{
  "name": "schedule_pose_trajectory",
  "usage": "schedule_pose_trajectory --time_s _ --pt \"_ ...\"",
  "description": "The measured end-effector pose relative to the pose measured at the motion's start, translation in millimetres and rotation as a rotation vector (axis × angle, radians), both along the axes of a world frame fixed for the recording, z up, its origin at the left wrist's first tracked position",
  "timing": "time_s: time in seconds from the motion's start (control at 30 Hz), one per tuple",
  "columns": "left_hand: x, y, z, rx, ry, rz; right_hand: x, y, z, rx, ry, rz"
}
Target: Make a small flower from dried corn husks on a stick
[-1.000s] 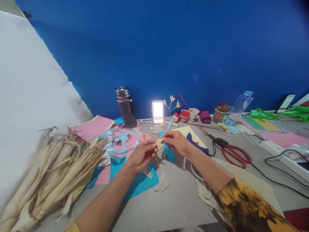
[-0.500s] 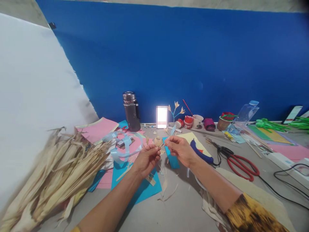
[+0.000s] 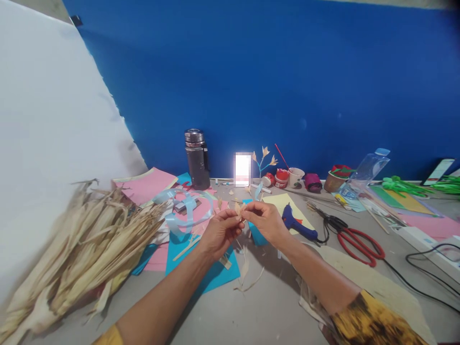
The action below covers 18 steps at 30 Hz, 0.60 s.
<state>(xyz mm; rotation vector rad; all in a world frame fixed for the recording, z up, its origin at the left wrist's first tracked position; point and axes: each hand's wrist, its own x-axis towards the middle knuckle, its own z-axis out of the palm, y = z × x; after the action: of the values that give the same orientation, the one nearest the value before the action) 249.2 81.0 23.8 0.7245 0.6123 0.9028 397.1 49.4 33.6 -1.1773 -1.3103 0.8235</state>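
Observation:
My left hand (image 3: 220, 233) is closed in a pinch on a small flower of pale dried corn husk (image 3: 237, 209). Thumb and fingertips of my right hand (image 3: 265, 221) meet at the same flower from the other side; the fingers partly hide its base. Behind the hands, a blue stem with several husk flowers (image 3: 264, 153) stands upright. Below them lie a blue paper sheet (image 3: 219, 275) and loose husk strips (image 3: 245, 268). A blue glue gun (image 3: 297, 223) rests just right of my right hand.
A big heap of dried husks (image 3: 89, 249) fills the left side. Farther back stand a dark flask (image 3: 197, 163), a bright phone (image 3: 243, 170) and a paper cup (image 3: 295, 177). Red-handled scissors (image 3: 362, 247), a tilted plastic bottle (image 3: 370, 170) and a power strip (image 3: 427, 251) are right.
My two hands have come together at the husk flower; my right hand has moved left, and its fingertips now touch the flower. The view has tilted slightly.

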Motion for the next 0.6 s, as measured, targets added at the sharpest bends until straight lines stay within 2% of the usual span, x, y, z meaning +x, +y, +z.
schedule_pose_trajectory --time_s 0.27,0.47,0.6 --pt "-0.8 -1.2 -1.6 0.072 0.023 -0.030 0.6 -1.6 0.4 0.055 -0.151 -0.068" --pt "-0.9 -0.7 -2.8 0.085 0.026 -0.039 -1.9 -3.1 3.0 0.055 -0.112 -0.115" --pt "-2.3 0.7 -0.5 0.075 0.027 0.009 -2.0 -1.3 0.2 0.040 -0.033 -0.169"
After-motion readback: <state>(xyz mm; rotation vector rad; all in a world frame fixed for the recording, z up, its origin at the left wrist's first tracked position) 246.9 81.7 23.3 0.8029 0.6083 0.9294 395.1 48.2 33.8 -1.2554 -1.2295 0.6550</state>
